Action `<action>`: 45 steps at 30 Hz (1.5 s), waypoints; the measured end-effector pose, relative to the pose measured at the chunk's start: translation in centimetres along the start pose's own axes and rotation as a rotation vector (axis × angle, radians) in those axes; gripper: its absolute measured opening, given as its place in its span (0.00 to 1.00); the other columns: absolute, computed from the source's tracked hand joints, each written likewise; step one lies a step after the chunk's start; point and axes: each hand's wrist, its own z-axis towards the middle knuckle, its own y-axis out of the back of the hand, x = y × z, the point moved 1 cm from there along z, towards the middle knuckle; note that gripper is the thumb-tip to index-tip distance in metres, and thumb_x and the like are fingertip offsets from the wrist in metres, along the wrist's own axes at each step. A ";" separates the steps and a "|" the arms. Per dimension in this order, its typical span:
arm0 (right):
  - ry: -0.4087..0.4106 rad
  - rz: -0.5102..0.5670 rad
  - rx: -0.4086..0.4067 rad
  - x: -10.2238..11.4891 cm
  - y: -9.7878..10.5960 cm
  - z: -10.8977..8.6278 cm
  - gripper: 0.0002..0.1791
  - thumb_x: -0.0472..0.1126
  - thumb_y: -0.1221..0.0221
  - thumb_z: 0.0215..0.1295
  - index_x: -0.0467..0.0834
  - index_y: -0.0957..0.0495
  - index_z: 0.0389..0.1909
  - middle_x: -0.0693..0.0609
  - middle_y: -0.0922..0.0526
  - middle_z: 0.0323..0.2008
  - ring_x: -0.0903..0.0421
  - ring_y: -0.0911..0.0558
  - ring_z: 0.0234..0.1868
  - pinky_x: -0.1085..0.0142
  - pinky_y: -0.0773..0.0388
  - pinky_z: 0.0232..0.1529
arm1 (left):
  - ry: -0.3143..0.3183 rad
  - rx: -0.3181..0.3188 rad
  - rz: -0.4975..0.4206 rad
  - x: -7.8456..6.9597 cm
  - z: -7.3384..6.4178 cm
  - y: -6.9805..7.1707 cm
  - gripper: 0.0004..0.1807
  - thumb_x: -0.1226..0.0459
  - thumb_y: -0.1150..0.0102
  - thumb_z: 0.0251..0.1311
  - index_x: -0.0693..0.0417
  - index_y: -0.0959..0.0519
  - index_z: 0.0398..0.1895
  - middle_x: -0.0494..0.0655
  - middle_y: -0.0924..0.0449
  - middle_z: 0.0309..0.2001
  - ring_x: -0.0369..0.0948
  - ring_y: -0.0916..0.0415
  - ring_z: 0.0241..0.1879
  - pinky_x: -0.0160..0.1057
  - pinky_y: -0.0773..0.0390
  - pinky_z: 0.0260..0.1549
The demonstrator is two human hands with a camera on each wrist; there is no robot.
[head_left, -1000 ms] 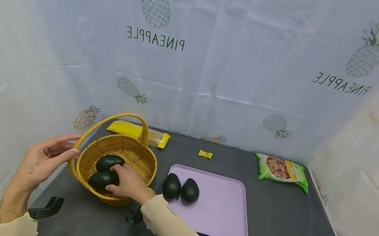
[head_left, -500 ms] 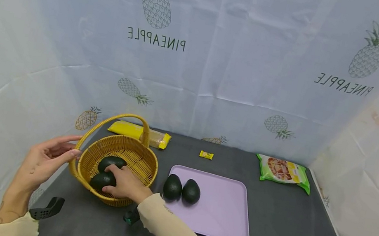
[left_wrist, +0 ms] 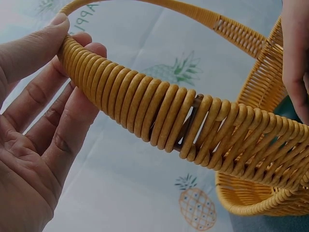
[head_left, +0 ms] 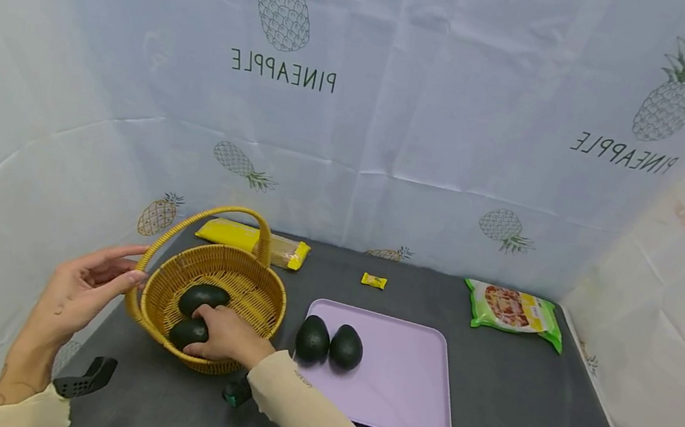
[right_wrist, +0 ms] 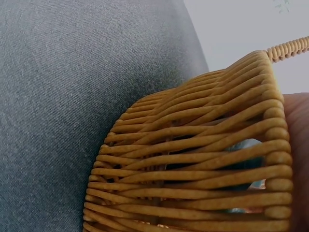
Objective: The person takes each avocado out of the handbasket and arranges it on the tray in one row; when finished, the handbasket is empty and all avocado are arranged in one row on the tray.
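My left hand (head_left: 81, 291) pinches the handle (left_wrist: 130, 101) of a yellow wicker basket (head_left: 264, 291) between thumb and fingers, on the basket's left side. Inside the basket lie two dark green avocados. My right hand (head_left: 227, 334) reaches in over the near right rim, its fingers curled round the nearer avocado (head_left: 186, 332) and partly hiding it. Just behind those fingers is the farther avocado (head_left: 203, 300). In the right wrist view the woven basket wall (right_wrist: 203, 159) covers most of the hand's work, with bits of green showing through the gaps.
Two more avocados (head_left: 346, 348) sit at the left side of a lilac tray (head_left: 402, 382), right of the basket. Along the back of the dark table lie a yellow pasta-like packet (head_left: 288, 253), a small yellow wrapper (head_left: 373, 281) and a green food bag (head_left: 513, 310).
My right hand has shifted slightly within the basket, and less of the nearer avocado shows. The farther avocado sits slightly nearer me. My left hand stays on the handle.
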 end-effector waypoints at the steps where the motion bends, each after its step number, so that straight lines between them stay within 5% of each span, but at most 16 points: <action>1: -0.002 -0.001 0.002 0.0 0.0 0.0 0.30 0.59 0.34 0.65 0.56 0.27 0.65 0.57 0.21 0.55 0.65 0.21 0.48 0.74 0.23 0.47 | 0.000 0.000 0.001 0.0 0.0 0.0 0.24 0.73 0.38 0.66 0.62 0.24 0.65 0.33 0.13 0.40 0.35 0.14 0.35 0.27 0.18 0.36; 26: -0.002 0.202 -0.080 -1.4 1.5 -0.6 0.31 0.50 0.28 0.59 0.50 0.29 0.60 0.58 0.20 0.50 0.66 0.23 0.44 0.75 0.23 0.45 | -0.024 -0.014 -0.007 0.1 0.0 0.0 0.23 0.75 0.38 0.65 0.63 0.23 0.64 0.31 0.13 0.39 0.35 0.14 0.34 0.26 0.18 0.35; 33: 0.070 0.279 -0.170 -2.1 2.9 -1.1 0.33 0.52 0.30 0.61 0.51 0.30 0.65 0.55 0.21 0.56 0.64 0.22 0.50 0.74 0.23 0.51 | 0.004 -0.002 -0.006 0.1 0.1 0.0 0.24 0.73 0.38 0.66 0.61 0.24 0.66 0.30 0.13 0.41 0.33 0.15 0.35 0.26 0.18 0.36; 45: 0.013 0.436 -0.328 -2.9 4.1 -2.2 0.33 0.57 0.32 0.61 0.57 0.32 0.65 0.55 0.20 0.56 0.62 0.21 0.47 0.71 0.21 0.47 | 0.005 0.011 0.001 0.1 0.1 0.2 0.25 0.73 0.38 0.66 0.60 0.25 0.67 0.35 0.12 0.41 0.32 0.15 0.35 0.27 0.18 0.36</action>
